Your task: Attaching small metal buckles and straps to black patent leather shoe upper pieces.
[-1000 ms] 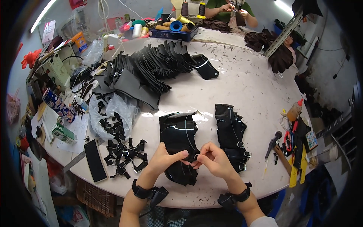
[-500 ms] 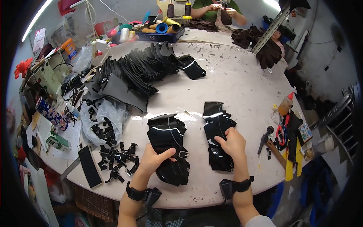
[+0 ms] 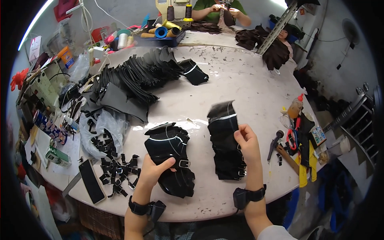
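Observation:
Two stacks of black leather pieces lie side by side on the table in front of me. My left hand [image 3: 154, 171] grips the lower left edge of the left stack [image 3: 170, 149], thumb across the top and fingers mostly hidden. This stack is uneven, with a silver buckle [image 3: 184, 163] at its right side. My right hand [image 3: 249, 145] pinches the right edge of a black leather piece [image 3: 225, 141] on the other stack. The piece's top end is lifted and blurred. More buckles [image 3: 242, 173] show along that stack's lower right edge.
Small black buckle straps [image 3: 119, 171] and a phone [image 3: 92, 181] lie at left, by a plastic bag [image 3: 100, 138]. Grey-black pieces [image 3: 132, 76] stand in a long row behind. A hammer [image 3: 275, 143] and other tools lie at right. Another person's hands [image 3: 230, 12] work at the far machine.
My right hand has moved up along the right stack's edge and now pinches a leather piece there, its top end raised. My left hand stays on its stack. The whole view has shifted slightly.

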The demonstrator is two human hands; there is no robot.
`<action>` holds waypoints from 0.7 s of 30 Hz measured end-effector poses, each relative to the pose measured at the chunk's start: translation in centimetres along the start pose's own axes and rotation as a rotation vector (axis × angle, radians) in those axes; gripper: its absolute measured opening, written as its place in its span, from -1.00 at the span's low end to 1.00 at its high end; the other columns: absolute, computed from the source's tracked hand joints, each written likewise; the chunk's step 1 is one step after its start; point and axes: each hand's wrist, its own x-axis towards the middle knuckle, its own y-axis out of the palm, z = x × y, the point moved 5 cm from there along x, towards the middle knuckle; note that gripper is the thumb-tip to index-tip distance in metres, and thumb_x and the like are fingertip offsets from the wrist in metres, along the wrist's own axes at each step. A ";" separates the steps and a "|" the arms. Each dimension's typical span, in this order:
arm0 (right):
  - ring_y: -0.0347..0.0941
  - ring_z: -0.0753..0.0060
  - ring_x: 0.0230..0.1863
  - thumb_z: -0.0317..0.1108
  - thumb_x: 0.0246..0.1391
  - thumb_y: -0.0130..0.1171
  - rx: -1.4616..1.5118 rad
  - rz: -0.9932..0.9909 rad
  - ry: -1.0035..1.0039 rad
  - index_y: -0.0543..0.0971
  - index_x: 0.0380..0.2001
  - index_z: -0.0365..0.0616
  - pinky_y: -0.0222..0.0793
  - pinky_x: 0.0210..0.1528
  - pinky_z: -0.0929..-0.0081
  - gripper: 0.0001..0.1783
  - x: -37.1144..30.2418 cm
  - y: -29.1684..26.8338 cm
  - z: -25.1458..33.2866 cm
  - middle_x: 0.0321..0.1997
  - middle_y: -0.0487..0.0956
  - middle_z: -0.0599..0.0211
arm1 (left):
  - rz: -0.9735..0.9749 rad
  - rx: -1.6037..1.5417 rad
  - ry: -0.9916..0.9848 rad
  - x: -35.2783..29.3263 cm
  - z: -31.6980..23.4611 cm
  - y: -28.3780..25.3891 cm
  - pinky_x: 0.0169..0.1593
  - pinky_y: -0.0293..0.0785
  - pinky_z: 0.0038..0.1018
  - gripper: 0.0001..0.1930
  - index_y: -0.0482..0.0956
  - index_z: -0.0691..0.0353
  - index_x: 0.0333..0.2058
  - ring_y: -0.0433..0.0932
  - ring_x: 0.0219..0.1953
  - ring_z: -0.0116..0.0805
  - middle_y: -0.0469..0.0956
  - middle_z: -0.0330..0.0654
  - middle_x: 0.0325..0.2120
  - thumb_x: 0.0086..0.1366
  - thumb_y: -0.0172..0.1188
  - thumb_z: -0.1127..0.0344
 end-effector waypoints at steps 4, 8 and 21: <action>0.18 0.56 -0.56 -0.32 0.08 -0.11 1.227 0.478 0.151 0.34 -0.34 -0.23 0.20 -0.57 0.64 -0.82 -0.8 1.6 1.3 -0.60 0.29 0.45 | -0.010 -0.004 0.009 0.0 0.4 -0.1 -0.50 0.48 -0.58 -0.77 0.45 0.42 -0.37 0.48 -0.54 -0.44 0.49 -0.15 -0.48 -0.03 0.23 0.47; 0.14 0.49 -0.53 -0.34 0.07 -0.17 1.615 0.698 0.284 0.30 -0.47 -0.16 0.17 -0.62 0.62 -0.86 -1.5 3.5 2.1 -0.66 0.27 0.45 | -0.021 -0.002 0.018 0.0 0.4 -0.2 -0.51 0.48 -0.57 -0.78 0.44 0.41 -0.38 0.47 -0.60 -0.45 0.48 -0.17 -0.54 -0.05 0.21 0.49; 0.22 0.57 -0.41 -0.16 0.07 -0.06 1.479 0.867 0.027 0.34 -0.53 0.04 0.11 -0.33 0.64 -0.81 -2.1 3.7 3.3 -0.70 0.34 0.64 | 0.027 0.195 0.148 -1.1 -0.6 3.4 -0.50 0.49 -0.57 -0.81 0.45 0.47 -0.38 0.50 -0.56 -0.43 0.51 -0.13 -0.52 0.00 0.19 0.51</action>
